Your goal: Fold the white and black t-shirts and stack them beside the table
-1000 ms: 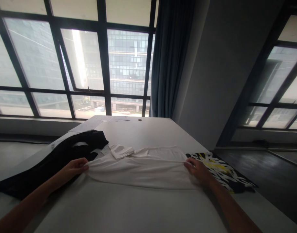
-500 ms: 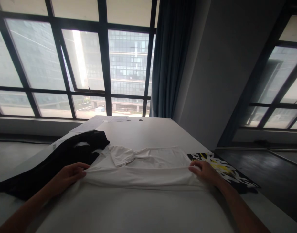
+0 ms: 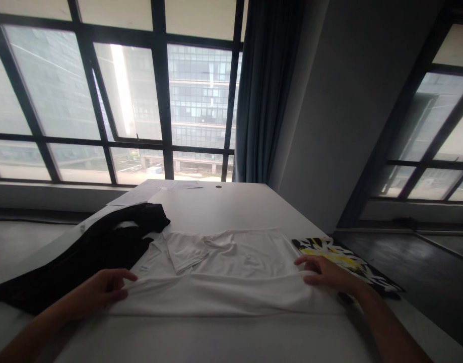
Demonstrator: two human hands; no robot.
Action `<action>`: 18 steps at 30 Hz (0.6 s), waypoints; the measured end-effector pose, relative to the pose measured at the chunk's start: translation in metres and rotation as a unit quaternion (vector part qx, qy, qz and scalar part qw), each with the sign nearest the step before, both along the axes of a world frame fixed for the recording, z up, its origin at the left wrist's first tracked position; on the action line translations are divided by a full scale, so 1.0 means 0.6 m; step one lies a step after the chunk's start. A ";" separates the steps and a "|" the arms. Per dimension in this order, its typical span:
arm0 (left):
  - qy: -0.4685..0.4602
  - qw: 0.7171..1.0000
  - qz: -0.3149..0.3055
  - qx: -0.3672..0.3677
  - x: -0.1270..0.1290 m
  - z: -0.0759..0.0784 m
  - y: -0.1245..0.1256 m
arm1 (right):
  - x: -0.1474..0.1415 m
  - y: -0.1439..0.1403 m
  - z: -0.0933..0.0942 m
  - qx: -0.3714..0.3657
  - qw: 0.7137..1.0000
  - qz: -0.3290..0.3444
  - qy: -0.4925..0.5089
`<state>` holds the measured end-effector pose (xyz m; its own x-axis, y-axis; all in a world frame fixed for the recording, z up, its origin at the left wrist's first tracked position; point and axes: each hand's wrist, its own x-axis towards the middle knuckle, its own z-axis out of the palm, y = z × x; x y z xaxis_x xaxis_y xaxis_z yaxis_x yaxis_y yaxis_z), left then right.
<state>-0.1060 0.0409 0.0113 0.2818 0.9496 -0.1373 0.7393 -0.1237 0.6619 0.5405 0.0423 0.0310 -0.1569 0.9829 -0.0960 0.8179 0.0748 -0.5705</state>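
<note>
White shirt [image 3: 231, 272] pulled nearer since earlier, both hands gripping; no legible writing

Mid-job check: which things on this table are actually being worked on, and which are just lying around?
In hand:
white shirt, spread flat
left hand on its left edge
right hand on its right edge

Lying about:
black garment, left of the shirt
black, yellow and white patterned cloth, on the right
papers, at the table's far end
</note>
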 end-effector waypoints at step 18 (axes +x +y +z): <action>0.010 0.997 0.070 -0.016 0.014 -0.003 -0.005 | 0.026 0.013 -0.029 0.068 0.982 -0.114 -0.131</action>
